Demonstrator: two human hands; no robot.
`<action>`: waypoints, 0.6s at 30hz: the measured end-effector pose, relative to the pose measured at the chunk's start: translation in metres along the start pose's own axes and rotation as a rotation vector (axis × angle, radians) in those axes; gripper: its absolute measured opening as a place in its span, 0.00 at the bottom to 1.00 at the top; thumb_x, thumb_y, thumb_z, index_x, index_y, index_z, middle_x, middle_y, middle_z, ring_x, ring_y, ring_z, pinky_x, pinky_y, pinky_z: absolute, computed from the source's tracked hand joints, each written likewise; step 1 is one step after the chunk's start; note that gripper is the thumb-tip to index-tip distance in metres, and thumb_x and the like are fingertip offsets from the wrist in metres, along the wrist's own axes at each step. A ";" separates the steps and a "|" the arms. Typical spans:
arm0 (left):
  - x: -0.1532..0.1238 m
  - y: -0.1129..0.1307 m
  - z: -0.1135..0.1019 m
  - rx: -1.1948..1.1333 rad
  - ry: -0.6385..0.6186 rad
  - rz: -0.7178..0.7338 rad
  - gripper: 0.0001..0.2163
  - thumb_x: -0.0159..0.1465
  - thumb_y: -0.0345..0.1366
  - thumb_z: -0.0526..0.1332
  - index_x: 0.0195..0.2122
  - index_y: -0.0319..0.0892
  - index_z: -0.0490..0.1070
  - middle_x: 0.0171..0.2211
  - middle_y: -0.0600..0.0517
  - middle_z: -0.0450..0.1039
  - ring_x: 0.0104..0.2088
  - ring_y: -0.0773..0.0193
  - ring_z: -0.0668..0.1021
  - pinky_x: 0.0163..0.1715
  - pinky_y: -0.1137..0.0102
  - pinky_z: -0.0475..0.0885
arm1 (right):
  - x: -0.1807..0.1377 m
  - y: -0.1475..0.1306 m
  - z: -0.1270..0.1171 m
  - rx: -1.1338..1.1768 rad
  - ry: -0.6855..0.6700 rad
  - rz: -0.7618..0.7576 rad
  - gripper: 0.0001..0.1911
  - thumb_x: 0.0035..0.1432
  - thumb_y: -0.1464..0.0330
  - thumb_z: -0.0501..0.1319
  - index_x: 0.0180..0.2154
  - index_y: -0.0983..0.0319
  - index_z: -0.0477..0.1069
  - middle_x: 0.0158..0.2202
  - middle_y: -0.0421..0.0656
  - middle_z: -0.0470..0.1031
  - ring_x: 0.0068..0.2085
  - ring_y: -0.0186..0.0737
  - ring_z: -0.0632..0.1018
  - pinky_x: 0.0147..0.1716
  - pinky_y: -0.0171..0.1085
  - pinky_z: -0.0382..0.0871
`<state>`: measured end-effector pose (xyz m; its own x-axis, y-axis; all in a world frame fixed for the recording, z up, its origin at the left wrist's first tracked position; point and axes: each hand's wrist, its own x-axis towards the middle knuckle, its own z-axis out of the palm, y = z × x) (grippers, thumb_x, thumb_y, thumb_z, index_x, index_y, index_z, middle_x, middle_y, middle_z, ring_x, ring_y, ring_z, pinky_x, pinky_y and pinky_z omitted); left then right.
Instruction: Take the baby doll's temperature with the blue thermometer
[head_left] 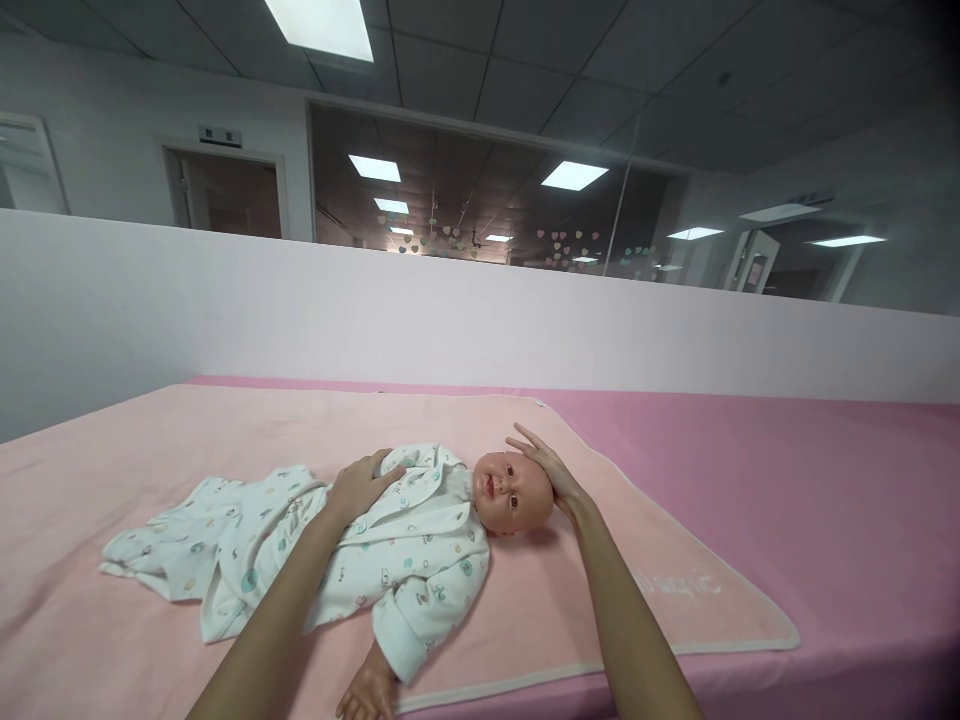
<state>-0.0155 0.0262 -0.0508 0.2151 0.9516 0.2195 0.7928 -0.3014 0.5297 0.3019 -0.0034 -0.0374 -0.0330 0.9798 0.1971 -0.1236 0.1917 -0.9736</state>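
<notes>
A baby doll (517,505) lies on its back, its head to the right and its legs to the left. It wears white printed pajamas (420,540) with long sleeves. My left hand (365,487) rests on the doll's front at the belly, fingers stretched over the cloth. Against the top of the doll's bald head lies my right hand (551,468), its fingers extended and spread along the far side. One doll hand pokes out of the near sleeve, close to the front edge. The doll's feet are hidden inside the trouser legs.
Under the doll spreads a peach blanket (600,600) with a pale border and lettering. It lies on a pink sheet (787,500). A low white wall (480,320) runs along the back. Beyond it are a doorway (240,195) and a large window (480,200).
</notes>
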 end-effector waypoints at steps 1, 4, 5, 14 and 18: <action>0.000 0.000 0.000 -0.001 0.002 0.003 0.28 0.56 0.57 0.45 0.52 0.48 0.60 0.45 0.47 0.70 0.44 0.51 0.71 0.41 0.63 0.63 | 0.001 0.000 0.000 -0.024 -0.011 0.007 0.19 0.45 0.58 0.62 0.40 0.59 0.72 0.45 0.44 0.72 0.47 0.45 0.71 0.48 0.42 0.63; 0.001 -0.001 0.000 -0.006 0.008 0.010 0.28 0.55 0.57 0.45 0.52 0.47 0.61 0.45 0.47 0.70 0.45 0.51 0.71 0.41 0.64 0.63 | 0.003 0.000 -0.002 -0.093 -0.057 0.017 0.18 0.46 0.57 0.61 0.33 0.64 0.75 0.39 0.46 0.75 0.43 0.46 0.73 0.47 0.42 0.63; 0.001 -0.001 0.000 -0.006 0.011 0.011 0.28 0.55 0.57 0.45 0.52 0.47 0.61 0.45 0.47 0.70 0.45 0.51 0.71 0.41 0.64 0.63 | 0.003 0.000 -0.002 -0.103 -0.066 0.015 0.18 0.46 0.57 0.61 0.33 0.64 0.75 0.38 0.46 0.75 0.43 0.46 0.73 0.46 0.42 0.63; 0.000 0.000 -0.001 0.044 -0.006 0.018 0.24 0.58 0.49 0.45 0.52 0.47 0.59 0.45 0.47 0.70 0.45 0.52 0.70 0.43 0.62 0.62 | 0.003 0.000 -0.002 -0.077 -0.037 0.013 0.20 0.46 0.58 0.61 0.41 0.59 0.72 0.46 0.44 0.71 0.49 0.44 0.70 0.50 0.41 0.61; -0.001 0.002 -0.002 0.058 -0.016 0.014 0.23 0.58 0.47 0.45 0.52 0.46 0.59 0.46 0.47 0.69 0.46 0.52 0.70 0.43 0.62 0.62 | 0.001 -0.001 -0.002 -0.044 -0.032 0.002 0.26 0.47 0.58 0.61 0.50 0.51 0.63 0.53 0.40 0.65 0.53 0.41 0.66 0.51 0.40 0.60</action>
<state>-0.0150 0.0246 -0.0479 0.2347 0.9484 0.2134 0.8213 -0.3108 0.4783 0.3043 -0.0020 -0.0368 -0.0650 0.9781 0.1977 -0.0799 0.1924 -0.9781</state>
